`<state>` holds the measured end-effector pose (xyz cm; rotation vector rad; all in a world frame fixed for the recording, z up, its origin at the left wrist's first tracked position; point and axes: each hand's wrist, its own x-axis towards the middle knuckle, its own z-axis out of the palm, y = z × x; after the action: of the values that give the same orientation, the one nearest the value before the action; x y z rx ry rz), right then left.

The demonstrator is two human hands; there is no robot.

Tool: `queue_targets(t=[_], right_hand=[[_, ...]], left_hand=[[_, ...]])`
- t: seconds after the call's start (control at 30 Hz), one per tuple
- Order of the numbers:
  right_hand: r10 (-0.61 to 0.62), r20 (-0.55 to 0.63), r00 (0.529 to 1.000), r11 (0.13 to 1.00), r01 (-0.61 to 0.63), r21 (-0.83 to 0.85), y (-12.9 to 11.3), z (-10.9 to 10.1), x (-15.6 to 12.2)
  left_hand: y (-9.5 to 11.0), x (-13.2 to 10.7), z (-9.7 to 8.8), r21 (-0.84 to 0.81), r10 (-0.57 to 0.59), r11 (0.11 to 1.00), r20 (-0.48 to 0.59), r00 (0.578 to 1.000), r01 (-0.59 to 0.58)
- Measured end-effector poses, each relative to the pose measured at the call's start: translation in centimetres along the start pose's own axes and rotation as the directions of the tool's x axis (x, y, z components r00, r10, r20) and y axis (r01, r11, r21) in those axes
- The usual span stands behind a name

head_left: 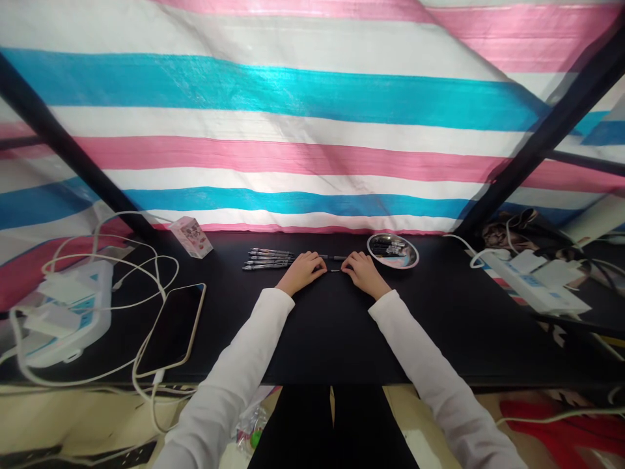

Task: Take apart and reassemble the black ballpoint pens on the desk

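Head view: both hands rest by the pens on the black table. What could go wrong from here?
The small part between the left hand and right hand is dark on the black table, so it may be lost. The loose pens beside the left hand could roll if nudged. The phone lies near the front edge with its cable hanging off; a snag might pull it down.

Light was even and fairly bright across the striped sheet (312, 98), whose blue band at upper centre showed a soft sheen. The black table (317, 339) read dark and held hardly any shadow. The phone (172, 326) at lower left and the dish (393, 251) caught small glare. The left hand (303, 270) and right hand (362, 272) at centre were sharp; the edges bowed and smeared.
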<state>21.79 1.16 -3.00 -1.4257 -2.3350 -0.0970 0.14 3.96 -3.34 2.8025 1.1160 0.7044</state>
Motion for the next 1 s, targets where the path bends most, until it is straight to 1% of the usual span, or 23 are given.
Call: queue_targets(t=[0.07, 0.17, 0.23, 0.3, 0.37, 0.43, 0.5, 0.53, 0.57, 0.6, 0.7, 0.77, 0.8, 0.87, 1.0], right_hand=[[0.024, -0.029, 0.999, 0.998, -0.026, -0.060, 0.2, -0.3, 0.0], [0.123, -0.128, 0.984, 0.977, -0.143, -0.159, 0.8, -0.8, 0.1], [0.210, -0.218, 0.953, 0.945, -0.255, -0.205, 1.6, -1.3, 0.0], [0.284, -0.299, 0.911, 0.906, -0.357, -0.228, 2.4, -1.7, -0.2], [0.339, -0.358, 0.870, 0.869, -0.435, -0.234, 3.3, -1.9, -0.5], [0.372, -0.394, 0.840, 0.846, -0.482, -0.229, 3.8, -1.8, -0.8], [0.384, -0.415, 0.825, 0.840, -0.498, -0.214, 3.9, -1.7, -0.9], [0.380, -0.414, 0.827, 0.847, -0.491, -0.203, 3.8, -1.6, -0.8], [0.366, -0.400, 0.840, 0.864, -0.467, -0.191, 3.5, -1.5, -0.7], [0.335, -0.369, 0.867, 0.891, -0.419, -0.177, 3.0, -1.4, -0.5], [0.161, -0.216, 0.963, 0.976, -0.188, -0.109, 1.3, -0.6, 0.1], [0.070, -0.149, 0.986, 0.996, -0.079, -0.052, 0.2, 0.3, 0.4], [0.058, -0.137, 0.989, 0.998, -0.062, -0.025, -0.2, 0.8, 0.6], [0.071, -0.116, 0.991, 0.997, -0.070, 0.019, -0.6, 1.8, 0.9], [0.104, -0.072, 0.992, 0.992, -0.098, 0.074, -0.3, 3.2, 1.2]], left_hand=[[-0.1, 0.0, 0.1, 0.036, -0.024, 0.999, -0.023, 0.999, 0.024], [-0.1, 0.0, 0.2, 0.070, -0.053, 0.996, -0.056, 0.997, 0.057], [-0.2, 0.0, 0.2, 0.078, -0.059, 0.995, -0.068, 0.996, 0.064], [-0.2, 0.0, 0.3, 0.081, -0.062, 0.994, -0.070, 0.996, 0.067], [-0.2, 0.1, 0.5, 0.087, -0.073, 0.993, -0.070, 0.995, 0.079], [0.0, 0.4, 0.8, 0.100, -0.092, 0.990, -0.074, 0.993, 0.100], [0.2, 0.7, 1.1, 0.120, -0.120, 0.984, -0.081, 0.989, 0.130], [0.3, 0.8, 1.2, 0.130, -0.135, 0.981, -0.085, 0.987, 0.145], [0.4, 1.0, 1.4, 0.141, -0.149, 0.977, -0.087, 0.985, 0.160], [0.5, 1.1, 1.5, 0.151, -0.161, 0.973, -0.091, 0.983, 0.174], [0.8, 1.4, 1.7, 0.183, -0.187, 0.961, -0.125, 0.974, 0.208], [0.8, 1.3, 1.8, 0.208, -0.211, 0.947, -0.170, 0.963, 0.244], [0.8, 1.3, 1.8, 0.219, -0.223, 0.940, -0.189, 0.956, 0.263], [0.7, 1.1, 1.7, 0.236, -0.241, 0.929, -0.201, 0.949, 0.286], [0.7, 1.1, 1.8, 0.246, -0.252, 0.925, -0.174, 0.952, 0.290]])
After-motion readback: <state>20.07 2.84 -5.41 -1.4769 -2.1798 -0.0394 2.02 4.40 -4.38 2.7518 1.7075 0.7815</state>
